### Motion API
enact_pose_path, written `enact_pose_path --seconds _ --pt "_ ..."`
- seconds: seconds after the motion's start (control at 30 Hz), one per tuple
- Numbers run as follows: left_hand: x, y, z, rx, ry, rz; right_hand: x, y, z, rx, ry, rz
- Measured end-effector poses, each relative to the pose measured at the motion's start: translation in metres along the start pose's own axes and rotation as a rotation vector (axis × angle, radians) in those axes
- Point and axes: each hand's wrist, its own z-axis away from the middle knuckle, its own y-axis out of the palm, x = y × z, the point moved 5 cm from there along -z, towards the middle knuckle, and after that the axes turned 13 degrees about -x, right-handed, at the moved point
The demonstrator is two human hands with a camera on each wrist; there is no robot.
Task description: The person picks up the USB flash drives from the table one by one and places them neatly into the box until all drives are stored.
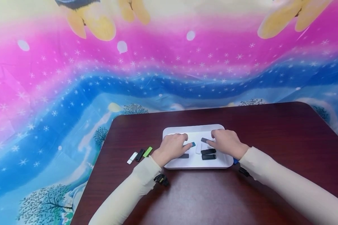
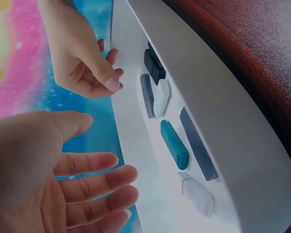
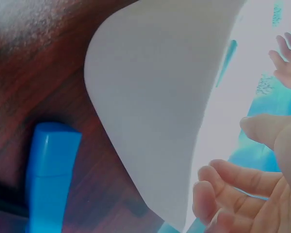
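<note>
Over a white tray (image 1: 197,167) both hands hover with nothing held. My left hand (image 1: 170,147) is above the tray's left part, its fingers spread and slightly bent. My right hand (image 1: 228,142) is over the right part, fingers loosely curled, thumb apart from them. Inside the tray lie several USB sticks: a teal one (image 2: 173,144), a slim grey one (image 2: 147,96) beside a white one (image 2: 161,98), a flat dark grey one (image 2: 198,144), a second white one (image 2: 197,196), and black ones (image 1: 209,157). My left hand partly hides the tray in the head view.
Left of the tray, a white stick (image 1: 132,158), a black one (image 1: 140,155) and a green one (image 1: 147,152) lie on the dark wooden table (image 1: 135,131). A blue stick (image 3: 51,174) lies just outside the tray's right side. A colourful printed cloth (image 1: 169,72) hangs behind.
</note>
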Motion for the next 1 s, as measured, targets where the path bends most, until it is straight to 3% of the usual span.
enact_pose_path --seconds 0.43,0.77,1.0 --pt "-0.002 -0.017 0.010 -0.035 0.013 0.035 0.010 -0.020 0.014 -0.139 -0.073 -0.021" --pt "0.000 -0.030 0.023 -0.085 0.035 0.072 0.016 -0.030 0.025 -0.152 -0.105 -0.060" --pt "0.007 -0.036 0.033 -0.088 -0.001 0.091 0.022 -0.034 0.032 -0.157 -0.118 -0.063"
